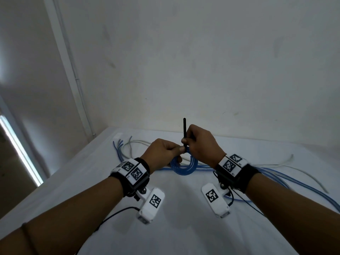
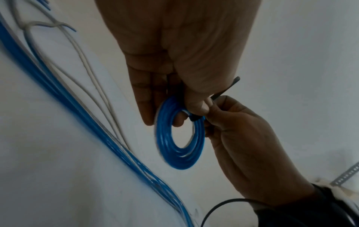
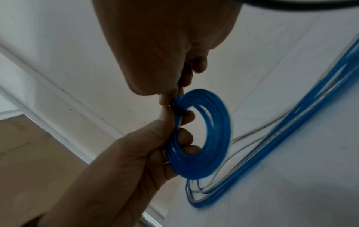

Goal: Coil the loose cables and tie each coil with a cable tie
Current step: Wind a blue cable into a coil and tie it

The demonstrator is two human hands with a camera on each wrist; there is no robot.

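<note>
Coil update: the blue coil (image 1: 184, 165) is up off the table (image 1: 184, 234), held between both hands at about 12 o'clock from me, just past my wrists. My left hand (image 1: 162, 153) has its fingers hooked through the middle of the ring and the thumb clamped on the bundle right by the tie's head. My right hand (image 1: 201, 144) is pinching the black cable tie (image 1: 184, 131), whose tail sticks straight up out of the fist.

From the left wrist view the tie already loops around the strands at the top of the ring, so I'd say we're at the cinching stage. Can't tell how snug it is yet.

Handling-wise, the tubing looks light but springy, the kind that wants to uncoil the second you relax, and probably a bit slick. So I'd keep the left grip right next to the tie, not on the far side of the ring. The tie itself looks stiff and thin; best grabbed low on the tail, close to the head.

Plenty of loose cables (image 1: 287, 181) left, sprawled from 10 to 3 o'clock.
</note>
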